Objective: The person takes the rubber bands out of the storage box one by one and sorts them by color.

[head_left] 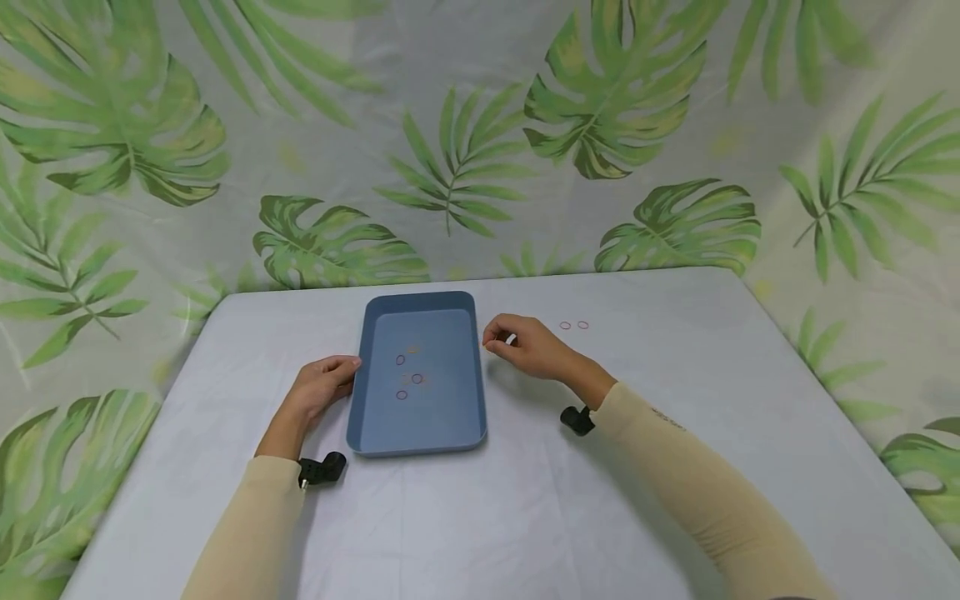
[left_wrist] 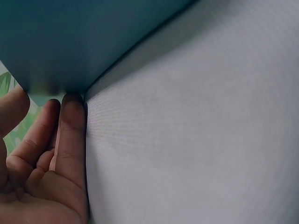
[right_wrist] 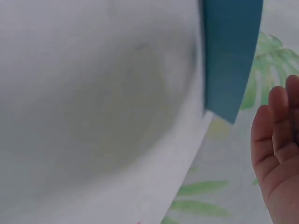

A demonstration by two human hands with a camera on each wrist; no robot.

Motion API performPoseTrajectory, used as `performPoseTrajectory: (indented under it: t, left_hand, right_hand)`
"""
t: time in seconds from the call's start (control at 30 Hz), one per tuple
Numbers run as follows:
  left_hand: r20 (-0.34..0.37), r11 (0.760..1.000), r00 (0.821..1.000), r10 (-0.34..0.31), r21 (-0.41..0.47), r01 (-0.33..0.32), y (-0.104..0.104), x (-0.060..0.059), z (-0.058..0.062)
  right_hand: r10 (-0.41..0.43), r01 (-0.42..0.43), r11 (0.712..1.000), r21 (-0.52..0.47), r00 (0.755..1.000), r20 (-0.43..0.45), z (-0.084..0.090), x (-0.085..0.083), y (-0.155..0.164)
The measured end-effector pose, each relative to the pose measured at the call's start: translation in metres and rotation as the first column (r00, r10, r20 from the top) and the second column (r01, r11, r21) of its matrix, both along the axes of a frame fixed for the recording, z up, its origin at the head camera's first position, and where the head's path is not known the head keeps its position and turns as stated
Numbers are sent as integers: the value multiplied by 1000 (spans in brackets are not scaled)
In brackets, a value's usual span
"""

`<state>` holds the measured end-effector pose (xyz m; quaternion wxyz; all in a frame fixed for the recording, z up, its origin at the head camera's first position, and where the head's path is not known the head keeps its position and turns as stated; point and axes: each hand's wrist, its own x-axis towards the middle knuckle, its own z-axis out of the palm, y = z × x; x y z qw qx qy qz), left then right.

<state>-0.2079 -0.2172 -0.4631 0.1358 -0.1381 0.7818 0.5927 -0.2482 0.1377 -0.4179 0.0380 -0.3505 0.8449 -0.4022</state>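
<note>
A blue rectangular tray [head_left: 456,417] lies on the white-covered table. Inside it are several thin rubber bands, among them a purplish-red one [head_left: 401,395] and an orange one [head_left: 413,350]. My left hand [head_left: 318,387] holds the tray's left side, the thumb at the rim and the fingers against the outer wall [left_wrist: 51,51]. Just outside the tray's right wall, my right hand [head_left: 528,346] is raised above the cloth. Its thumb and forefinger pinch a tiny orange rubber band [head_left: 486,345], mostly hidden by the fingertips. In the right wrist view, only the hand's other fingers [right_wrist: 275,140] show.
Two red rubber bands, one [head_left: 565,326] beside the other [head_left: 582,325], lie on the table [head_left: 637,350] behind and right of my right hand. A leaf-patterned cloth [head_left: 465,167] hangs behind the table. Each wrist wears a small black camera.
</note>
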Motion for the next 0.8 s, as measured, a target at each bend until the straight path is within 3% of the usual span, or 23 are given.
performPoseTrajectory:
  t: [0.4,0.8]
  left_hand:
    - [-13,1000,1000,-11,19,11,-1,1,2]
    - [-14,1000,1000,-9,20,10,-1,3,0]
  right_hand:
    - [-139,137,989,50,990,39,-1,-11,38]
    - [-178,176,982,64,984,28,-4,-9,56]
